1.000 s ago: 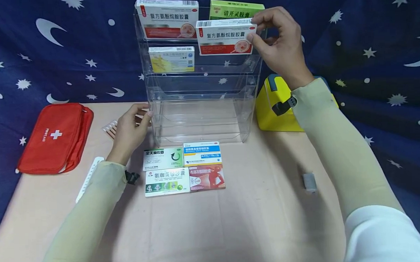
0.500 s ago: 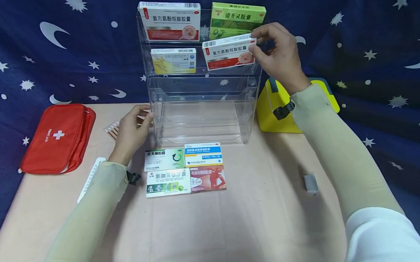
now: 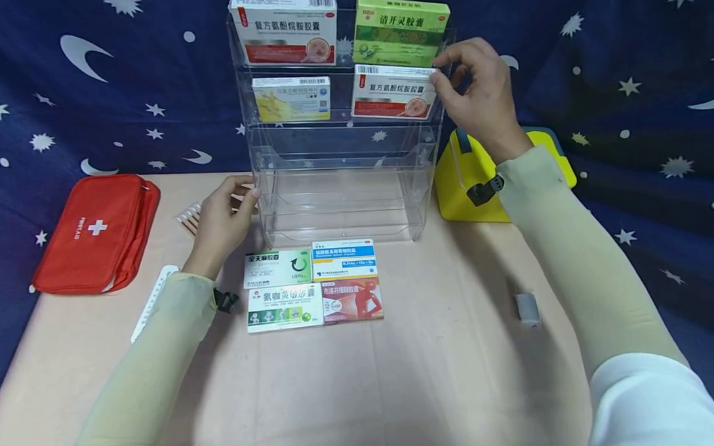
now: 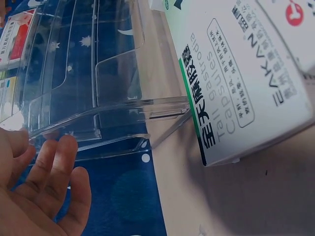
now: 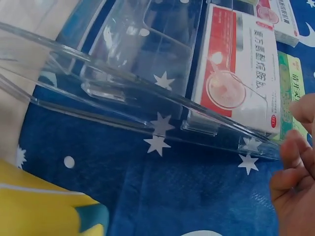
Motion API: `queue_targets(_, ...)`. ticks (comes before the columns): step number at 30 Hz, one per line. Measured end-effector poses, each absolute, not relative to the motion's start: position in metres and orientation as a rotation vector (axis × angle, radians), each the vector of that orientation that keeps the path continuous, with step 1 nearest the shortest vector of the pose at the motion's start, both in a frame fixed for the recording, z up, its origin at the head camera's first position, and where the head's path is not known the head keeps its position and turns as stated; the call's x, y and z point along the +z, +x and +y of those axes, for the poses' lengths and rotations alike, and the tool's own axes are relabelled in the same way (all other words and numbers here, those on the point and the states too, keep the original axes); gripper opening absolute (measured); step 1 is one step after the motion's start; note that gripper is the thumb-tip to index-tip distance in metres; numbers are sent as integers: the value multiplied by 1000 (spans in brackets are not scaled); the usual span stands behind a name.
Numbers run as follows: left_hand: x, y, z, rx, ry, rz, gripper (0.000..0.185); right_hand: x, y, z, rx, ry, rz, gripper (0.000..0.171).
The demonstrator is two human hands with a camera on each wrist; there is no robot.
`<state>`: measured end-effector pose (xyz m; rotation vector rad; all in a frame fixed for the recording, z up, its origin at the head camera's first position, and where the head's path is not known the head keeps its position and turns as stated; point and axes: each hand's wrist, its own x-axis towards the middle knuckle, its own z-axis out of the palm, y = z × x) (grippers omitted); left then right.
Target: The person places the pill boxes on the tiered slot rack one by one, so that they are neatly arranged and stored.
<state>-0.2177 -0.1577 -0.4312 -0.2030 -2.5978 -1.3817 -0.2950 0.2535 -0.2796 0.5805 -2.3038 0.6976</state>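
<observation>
1. The clear tiered rack (image 3: 340, 184) stands at the back edge of the surface (image 3: 433, 371). My left hand (image 3: 222, 221) rests against its lower left corner, fingers relaxed and gripping nothing.

2. The red-and-white box (image 3: 394, 92) now sits in the second tier on the right side, below the green box (image 3: 400, 31) and beside the yellow box (image 3: 292, 99). A second ago I held it up in front of the green box; half a second ago it was tilted at the tier's lip. Now it looks level and seated.

3. My right hand (image 3: 476, 94) pinches the box's upper right corner with thumb and fingertips. That hand has come down with the box; my left has not moved.

4. I judge the main risk to be drawing my fingers away carelessly: they could drag the corner and tip the box forward out of the shallow tier, or nudge the light rack.

5. Four flat boxes (image 3: 313, 285) lie at the rack's front edge, where a falling box would land.
</observation>
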Motion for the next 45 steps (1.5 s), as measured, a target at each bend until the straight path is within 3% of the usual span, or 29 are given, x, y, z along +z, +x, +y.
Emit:
queue_targets(6, -430, -218, -157, -1370, -211, -2595, 39, -311, -262, 250, 909, 603, -2166, 16)
queue_targets(13, -428, -218, -155, -1390, -221, -2583, 38, -414, -179, 235, 1122, 867, -2625, 9)
queue_targets(19, -427, -219, -155, -1391, -235, -2569, 38, -468, -122, 220, 950, 936, -3042, 36)
queue_targets(24, -428, -219, -157, -1379, -235, -2580, 39, -476, -105, 216, 932, 840, -3042, 49)
queue_targets(45, -431, -217, -158, -1380, -201, -2607, 39, -475, -98, 209, 994, 823, -3156, 52)
